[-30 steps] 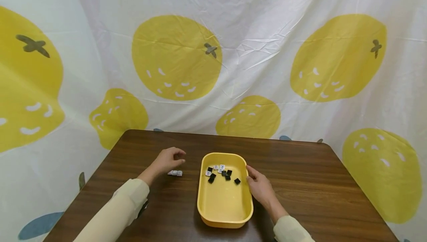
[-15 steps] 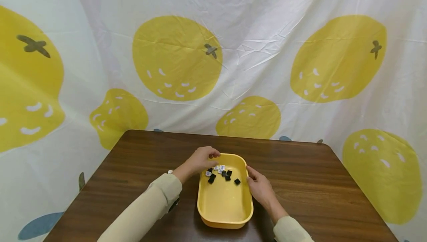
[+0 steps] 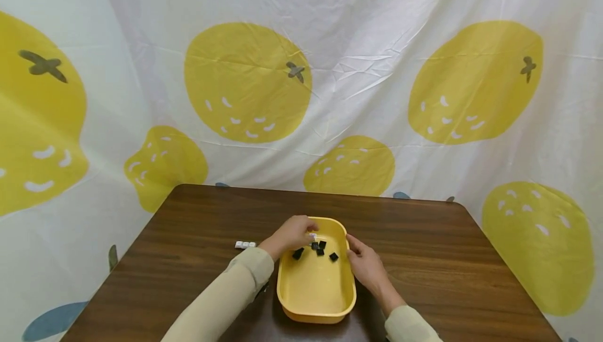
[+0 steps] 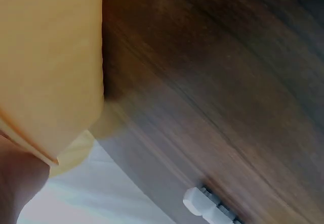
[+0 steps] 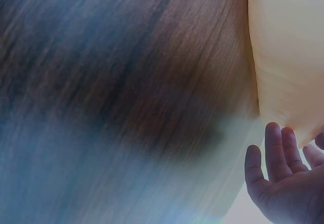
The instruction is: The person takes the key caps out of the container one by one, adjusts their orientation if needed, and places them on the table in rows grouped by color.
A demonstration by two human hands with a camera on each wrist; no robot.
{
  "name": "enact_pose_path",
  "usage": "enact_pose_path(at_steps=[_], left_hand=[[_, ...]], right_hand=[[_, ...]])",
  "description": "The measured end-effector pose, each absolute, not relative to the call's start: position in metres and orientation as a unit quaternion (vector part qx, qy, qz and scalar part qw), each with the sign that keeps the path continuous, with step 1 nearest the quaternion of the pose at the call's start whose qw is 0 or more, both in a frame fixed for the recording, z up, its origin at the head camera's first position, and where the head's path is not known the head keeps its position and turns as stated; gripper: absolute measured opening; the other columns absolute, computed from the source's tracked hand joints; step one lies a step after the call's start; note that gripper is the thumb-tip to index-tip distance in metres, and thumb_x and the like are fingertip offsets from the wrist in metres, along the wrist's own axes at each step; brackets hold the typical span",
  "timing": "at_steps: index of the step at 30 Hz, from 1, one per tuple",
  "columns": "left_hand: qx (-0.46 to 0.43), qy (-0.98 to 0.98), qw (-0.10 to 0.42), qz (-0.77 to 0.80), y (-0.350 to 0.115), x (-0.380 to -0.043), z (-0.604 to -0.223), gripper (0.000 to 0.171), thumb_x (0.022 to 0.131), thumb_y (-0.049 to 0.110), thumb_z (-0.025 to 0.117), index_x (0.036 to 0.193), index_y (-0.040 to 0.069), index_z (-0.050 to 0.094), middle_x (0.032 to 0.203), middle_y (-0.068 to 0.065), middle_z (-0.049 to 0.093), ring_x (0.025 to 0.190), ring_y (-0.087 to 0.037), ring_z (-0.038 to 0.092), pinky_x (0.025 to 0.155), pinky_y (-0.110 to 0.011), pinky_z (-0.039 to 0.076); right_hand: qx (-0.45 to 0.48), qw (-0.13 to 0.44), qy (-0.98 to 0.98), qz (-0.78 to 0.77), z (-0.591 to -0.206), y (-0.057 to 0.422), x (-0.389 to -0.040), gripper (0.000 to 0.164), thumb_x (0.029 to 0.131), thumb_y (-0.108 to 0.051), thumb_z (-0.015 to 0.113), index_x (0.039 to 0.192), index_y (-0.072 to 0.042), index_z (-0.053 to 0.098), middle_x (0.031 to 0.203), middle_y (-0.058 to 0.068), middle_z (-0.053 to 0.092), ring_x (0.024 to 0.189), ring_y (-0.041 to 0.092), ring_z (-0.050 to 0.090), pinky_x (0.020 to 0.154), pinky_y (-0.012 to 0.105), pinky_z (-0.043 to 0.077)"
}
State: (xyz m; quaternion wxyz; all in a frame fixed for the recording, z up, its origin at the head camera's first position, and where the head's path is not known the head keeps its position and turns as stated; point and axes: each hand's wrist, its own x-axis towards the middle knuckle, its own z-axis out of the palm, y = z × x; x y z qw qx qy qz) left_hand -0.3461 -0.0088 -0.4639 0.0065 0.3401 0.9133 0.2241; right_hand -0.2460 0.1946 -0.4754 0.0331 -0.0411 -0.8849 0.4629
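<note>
A yellow tray point(image 3: 316, 289) stands on the dark wooden table, with small black square keycap-like pieces point(image 3: 321, 252) in its far half. One white piece point(image 3: 312, 236) shows beside the fingertips of my left hand point(image 3: 293, 233), which reaches over the tray's left rim. That hand hides the other white pieces inside, and nothing is seen between its fingers. My right hand point(image 3: 366, 264) touches the tray's right wall, its fingers point(image 5: 274, 148) fairly straight in the right wrist view. Left of the tray, three white keycaps point(image 3: 245, 244) form a row on the table.
The brown wood-grain table point(image 3: 438, 263) spreads out on both sides of the tray. Behind its far edge hangs a white cloth point(image 3: 358, 96) printed with yellow fruit.
My left hand has moved right from above the white row and dipped into the tray's far left part. The white row is uncovered. My right hand and the tray stay put.
</note>
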Motion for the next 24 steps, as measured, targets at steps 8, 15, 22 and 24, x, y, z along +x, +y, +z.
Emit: enact_pose_path(at_steps=[8,15,22,24], left_hand=[[0.295,0.945,0.018,0.141,0.003,-0.342,-0.466,0.022,0.086,-0.001,0.06,0.093,0.01,0.077,0.087,0.0,0.072,0.073,-0.014,0.059,0.072,-0.029,0.051],[0.3,0.948,0.032,0.105,0.006,-0.339,-0.467,0.027,0.089,0.004,0.065,0.109,0.016,0.078,0.105,0.002,0.073,0.094,-0.015,0.067,0.082,-0.031,0.054],[0.292,0.951,0.022,0.094,0.009,-0.34,-0.47,0.025,0.084,0.001,0.064,0.064,0.016,0.063,0.059,0.008,0.051,0.052,-0.007,0.041,0.051,-0.021,0.037],[0.286,0.954,0.023,0.086,0.01,-0.339,-0.47,0.04,0.082,0.0,0.063,0.054,0.019,0.042,0.05,0.007,0.027,0.046,-0.009,0.022,0.046,-0.022,0.022]], right_hand=[[-0.038,0.032,-0.887,0.46,-0.476,0.195,-0.247,0.047,0.101,-0.015,0.051,0.147,-0.009,0.048,0.132,0.019,0.06,0.115,0.031,0.059,0.095,0.05,0.046],[-0.034,0.032,-0.886,0.461,-0.475,0.195,-0.246,0.047,0.101,-0.014,0.051,0.147,-0.008,0.048,0.131,0.02,0.06,0.114,0.031,0.06,0.093,0.05,0.047],[-0.026,0.045,-0.888,0.457,-0.476,0.195,-0.247,0.045,0.1,-0.012,0.053,0.145,-0.005,0.051,0.125,0.02,0.064,0.106,0.028,0.063,0.089,0.046,0.05],[-0.027,0.045,-0.887,0.459,-0.477,0.195,-0.247,0.045,0.1,-0.011,0.053,0.145,-0.005,0.051,0.125,0.02,0.064,0.105,0.028,0.064,0.089,0.046,0.05]])
